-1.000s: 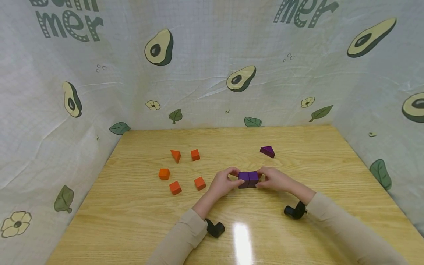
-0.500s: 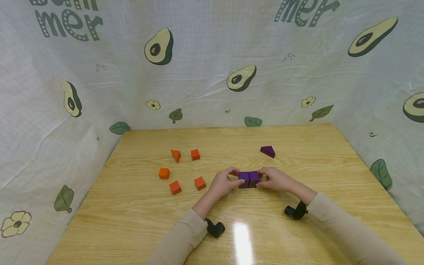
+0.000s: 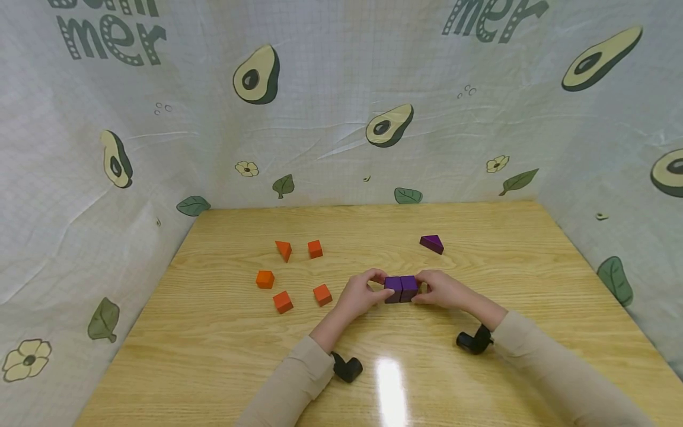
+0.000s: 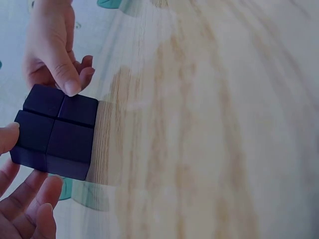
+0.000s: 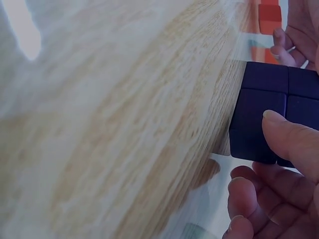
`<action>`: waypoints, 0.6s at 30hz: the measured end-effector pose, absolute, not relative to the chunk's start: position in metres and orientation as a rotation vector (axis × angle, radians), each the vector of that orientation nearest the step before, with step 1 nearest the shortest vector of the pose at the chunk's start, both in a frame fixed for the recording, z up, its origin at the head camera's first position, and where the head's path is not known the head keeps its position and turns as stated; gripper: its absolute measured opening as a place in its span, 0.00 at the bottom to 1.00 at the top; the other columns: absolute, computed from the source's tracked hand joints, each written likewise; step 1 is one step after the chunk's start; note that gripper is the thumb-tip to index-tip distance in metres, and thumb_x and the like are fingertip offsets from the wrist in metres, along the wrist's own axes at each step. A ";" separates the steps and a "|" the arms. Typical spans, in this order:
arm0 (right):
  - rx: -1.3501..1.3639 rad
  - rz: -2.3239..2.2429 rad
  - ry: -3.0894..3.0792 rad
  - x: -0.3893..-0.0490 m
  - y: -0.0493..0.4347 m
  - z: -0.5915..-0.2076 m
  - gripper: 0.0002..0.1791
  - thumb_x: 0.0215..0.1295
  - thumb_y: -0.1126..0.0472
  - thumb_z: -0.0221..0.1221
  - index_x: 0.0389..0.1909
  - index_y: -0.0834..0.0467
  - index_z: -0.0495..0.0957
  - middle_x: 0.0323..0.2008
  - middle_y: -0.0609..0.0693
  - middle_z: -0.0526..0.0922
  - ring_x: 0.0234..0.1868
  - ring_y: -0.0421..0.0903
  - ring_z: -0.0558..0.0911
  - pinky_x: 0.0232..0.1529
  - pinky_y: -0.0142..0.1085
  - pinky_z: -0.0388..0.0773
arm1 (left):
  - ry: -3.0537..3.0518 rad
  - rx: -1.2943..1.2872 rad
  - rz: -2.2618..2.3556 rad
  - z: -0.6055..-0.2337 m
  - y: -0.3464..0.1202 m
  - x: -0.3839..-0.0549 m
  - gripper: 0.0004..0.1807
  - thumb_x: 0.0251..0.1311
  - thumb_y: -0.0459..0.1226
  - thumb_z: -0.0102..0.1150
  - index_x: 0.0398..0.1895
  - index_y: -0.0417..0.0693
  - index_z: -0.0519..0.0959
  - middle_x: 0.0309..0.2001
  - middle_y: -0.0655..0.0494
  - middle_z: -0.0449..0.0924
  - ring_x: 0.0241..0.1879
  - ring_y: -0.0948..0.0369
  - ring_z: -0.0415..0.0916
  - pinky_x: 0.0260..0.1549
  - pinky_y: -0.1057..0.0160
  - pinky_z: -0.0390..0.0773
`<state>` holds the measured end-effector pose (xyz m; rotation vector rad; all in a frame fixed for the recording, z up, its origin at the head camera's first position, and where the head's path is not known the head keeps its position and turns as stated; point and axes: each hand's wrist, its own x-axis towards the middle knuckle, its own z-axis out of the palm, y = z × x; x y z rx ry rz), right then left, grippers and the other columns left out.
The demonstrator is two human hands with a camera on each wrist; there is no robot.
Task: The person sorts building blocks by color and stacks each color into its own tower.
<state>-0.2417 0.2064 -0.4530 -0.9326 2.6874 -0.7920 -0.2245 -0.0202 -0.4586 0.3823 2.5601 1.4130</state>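
Near the table's middle, dark purple cubes (image 3: 393, 286) stand pressed side by side, their faces squared up. In the left wrist view the purple cubes (image 4: 70, 142) show two rows of two faces, split by seams. My left hand (image 3: 360, 293) pinches the left side of this group, thumb at the front and fingers behind. From the right, my right hand (image 3: 443, 289) pinches the other side; in the right wrist view its thumb (image 5: 291, 139) lies on a front face. The fingertips behind the cubes are partly hidden.
A purple triangular block (image 3: 432, 244) lies behind my right hand. To the left are several orange cubes (image 3: 265, 279) and an orange triangular block (image 3: 284, 250). Black cameras (image 3: 348, 369) hang under both wrists. A printed cloth (image 3: 331, 142) surrounds the wooden table (image 3: 224, 356).
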 end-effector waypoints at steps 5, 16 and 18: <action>-0.951 -0.786 2.697 -0.242 0.206 -0.454 0.11 0.53 0.58 0.65 0.33 0.61 0.76 0.27 0.48 0.78 0.22 0.35 0.67 0.22 0.29 0.66 | 2.563 0.380 1.409 -0.460 -0.020 -0.225 0.18 0.51 0.47 0.64 0.45 0.53 0.77 0.42 0.55 0.80 0.21 0.66 0.70 0.22 0.70 0.70; -0.916 -0.796 2.705 -0.240 0.205 -0.454 0.10 0.53 0.59 0.65 0.32 0.60 0.76 0.26 0.46 0.77 0.22 0.35 0.67 0.23 0.28 0.66 | 2.565 0.388 1.401 -0.462 -0.021 -0.227 0.18 0.52 0.47 0.64 0.45 0.54 0.77 0.41 0.57 0.80 0.21 0.67 0.70 0.21 0.70 0.70; -0.914 -0.797 2.706 -0.240 0.204 -0.454 0.10 0.53 0.59 0.65 0.32 0.60 0.76 0.26 0.46 0.77 0.22 0.35 0.67 0.23 0.28 0.66 | 2.565 0.393 1.403 -0.462 -0.021 -0.227 0.18 0.52 0.47 0.64 0.45 0.54 0.77 0.41 0.57 0.80 0.21 0.67 0.70 0.21 0.70 0.70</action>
